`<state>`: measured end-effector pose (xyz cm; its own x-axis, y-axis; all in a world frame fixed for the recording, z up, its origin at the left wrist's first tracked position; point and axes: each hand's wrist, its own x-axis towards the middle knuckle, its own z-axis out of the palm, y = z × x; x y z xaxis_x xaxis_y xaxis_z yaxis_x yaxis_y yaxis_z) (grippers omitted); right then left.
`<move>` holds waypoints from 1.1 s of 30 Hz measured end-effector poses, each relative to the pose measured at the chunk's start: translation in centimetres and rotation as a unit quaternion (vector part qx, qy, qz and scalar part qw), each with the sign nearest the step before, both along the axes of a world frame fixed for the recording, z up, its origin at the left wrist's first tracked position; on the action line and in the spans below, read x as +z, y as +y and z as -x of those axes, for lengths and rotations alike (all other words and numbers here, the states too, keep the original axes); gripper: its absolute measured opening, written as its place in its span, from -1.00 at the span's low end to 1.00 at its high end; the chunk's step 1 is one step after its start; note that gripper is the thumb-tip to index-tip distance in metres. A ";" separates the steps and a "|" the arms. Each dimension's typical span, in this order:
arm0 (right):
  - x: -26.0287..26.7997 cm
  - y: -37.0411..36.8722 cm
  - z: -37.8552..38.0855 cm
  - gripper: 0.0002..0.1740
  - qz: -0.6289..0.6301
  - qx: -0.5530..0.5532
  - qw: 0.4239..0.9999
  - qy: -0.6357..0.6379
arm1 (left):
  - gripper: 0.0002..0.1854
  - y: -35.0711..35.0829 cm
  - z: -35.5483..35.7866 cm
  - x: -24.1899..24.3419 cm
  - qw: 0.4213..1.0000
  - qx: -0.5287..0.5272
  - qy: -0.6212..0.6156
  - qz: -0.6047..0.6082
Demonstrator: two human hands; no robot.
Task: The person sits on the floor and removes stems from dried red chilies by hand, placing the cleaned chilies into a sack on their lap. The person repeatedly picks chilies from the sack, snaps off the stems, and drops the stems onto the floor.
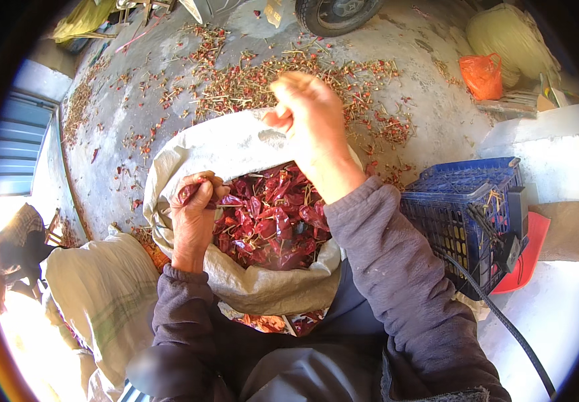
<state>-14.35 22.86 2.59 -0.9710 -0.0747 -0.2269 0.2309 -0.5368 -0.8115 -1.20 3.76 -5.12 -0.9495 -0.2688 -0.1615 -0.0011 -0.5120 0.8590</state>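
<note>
A white woven sack (269,291) with its rim rolled down stands between my knees. Dried red chili peppers (269,226) lie heaped inside it, several with pale stems. My left hand (194,208) is closed around dried chilies (189,192) above the left part of the sack's mouth. Over the far rim is my right hand (309,110), raised and blurred, with its fingers curled; whether anything is between them I cannot tell. Beyond the sack, broken stems and red chili bits (249,85) are scattered on the concrete floor.
A blue plastic crate (450,201) stands at the right, with a black cable (500,314) running past it and a red plastic object (533,246) behind. At the left stands a full white sack (103,281). A wheel (337,15) and an orange bag (480,78) are farther off.
</note>
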 end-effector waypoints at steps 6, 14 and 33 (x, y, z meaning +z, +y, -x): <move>-1.0 0.4 -0.7 -0.80 -0.136 0.110 0.983 0.055 | -0.78 0.2 0.5 -0.1 0.988 -0.116 0.026 -0.101; -2.8 -0.7 -2.1 -0.84 -0.324 0.224 0.890 0.230 | -0.68 0.9 0.2 0.6 0.971 -0.156 0.022 -0.182; -3.0 -1.6 -3.9 -0.80 -0.402 0.329 0.772 0.366 | -0.58 -0.2 -0.3 1.2 0.982 -0.170 -0.065 0.047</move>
<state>-10.41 21.22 -0.44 -0.6732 -0.7271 0.1342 -0.4389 0.2470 -0.8639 -0.86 3.52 -3.96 -0.9601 0.0414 -0.2766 -0.2711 -0.3808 0.8840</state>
